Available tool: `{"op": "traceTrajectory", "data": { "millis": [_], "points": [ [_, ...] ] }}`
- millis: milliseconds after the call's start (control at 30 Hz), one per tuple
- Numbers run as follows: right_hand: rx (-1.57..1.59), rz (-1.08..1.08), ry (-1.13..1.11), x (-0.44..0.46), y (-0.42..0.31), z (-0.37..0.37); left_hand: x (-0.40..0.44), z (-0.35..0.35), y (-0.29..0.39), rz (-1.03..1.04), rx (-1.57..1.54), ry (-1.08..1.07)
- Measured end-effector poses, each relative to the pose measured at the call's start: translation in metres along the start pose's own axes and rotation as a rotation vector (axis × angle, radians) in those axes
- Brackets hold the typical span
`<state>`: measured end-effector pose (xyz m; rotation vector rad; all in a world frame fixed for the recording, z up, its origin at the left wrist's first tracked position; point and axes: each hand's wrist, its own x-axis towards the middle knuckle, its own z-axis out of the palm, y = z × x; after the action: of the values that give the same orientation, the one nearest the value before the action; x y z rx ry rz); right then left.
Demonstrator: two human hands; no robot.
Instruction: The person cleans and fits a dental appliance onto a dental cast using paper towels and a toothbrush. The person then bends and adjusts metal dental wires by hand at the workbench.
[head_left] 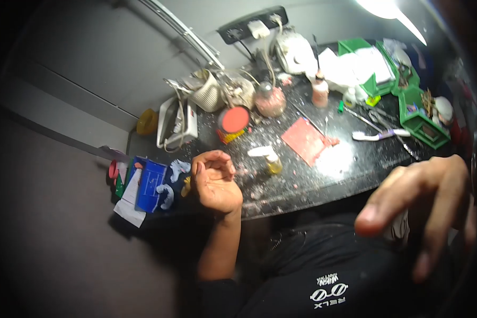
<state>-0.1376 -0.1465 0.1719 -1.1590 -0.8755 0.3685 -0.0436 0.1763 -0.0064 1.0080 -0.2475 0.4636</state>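
Note:
My left hand (217,183) is palm up over the front edge of the dark worktop, its fingers loosely curled and holding nothing that I can see. To its right stands a small bottle of yellow liquid with a white top (273,163). White horseshoe-shaped dental pieces (166,196) lie to its left, by a blue box (151,183). Close to the camera, my right hand (426,199) hangs at the right with fingers apart and nothing visible in them. Beyond it, a toothbrush (379,135) lies near metal tools. A pink sheet (305,140) lies mid-table.
Green bins (424,119) with odds and ends stand at the right. Along the back are a pink-filled jar (270,100), a pink bottle (319,91), a ribbed cream container (205,91) and a white tray (177,124). A power strip (253,25) is on the wall.

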Motion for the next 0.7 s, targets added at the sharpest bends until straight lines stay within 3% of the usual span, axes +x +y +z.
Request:
{"op": "traceTrajectory", "data": {
  "millis": [67, 133, 167, 200, 300, 333, 433, 500, 600, 700],
  "points": [
    [-0.105, -0.115, -0.171, 0.036, 0.025, -0.029, 0.03, -0.002, 0.003, 0.126, 0.033, 0.021],
    [-0.34, -0.253, 0.019, 0.064, 0.047, -0.032, 0.06, -0.006, 0.005, 0.13, 0.105, 0.023],
    [-0.462, -0.132, 0.293, 0.08, 0.045, -0.018, 0.073, -0.003, 0.007, 0.134, 0.161, -0.012],
    [-0.838, -0.06, 0.321, 0.103, 0.044, -0.025, 0.084, -0.003, 0.004, 0.127, 0.229, -0.019],
    [-1.203, 0.038, 0.439, 0.192, 0.067, -0.049, 0.108, -0.006, -0.006, -0.066, 0.399, -0.146],
    [-1.346, 0.1, 0.319, 0.241, 0.083, -0.069, 0.115, -0.006, -0.013, -0.192, 0.425, -0.142],
    [-1.417, 0.245, -0.017, 0.31, 0.141, -0.132, 0.117, -0.021, -0.036, -0.19, 0.358, -0.124],
    [-1.507, 0.314, -0.118, 0.335, 0.162, -0.144, 0.118, -0.026, -0.042, 0.064, 0.596, -0.209],
    [-1.611, 0.514, -0.437, 0.358, 0.171, -0.144, 0.113, -0.027, -0.037, -0.028, 0.598, -0.204],
    [-1.638, 0.299, -0.702, 0.363, 0.193, -0.15, 0.117, -0.023, -0.025, -0.027, 0.77, -0.215]
  ]
}}
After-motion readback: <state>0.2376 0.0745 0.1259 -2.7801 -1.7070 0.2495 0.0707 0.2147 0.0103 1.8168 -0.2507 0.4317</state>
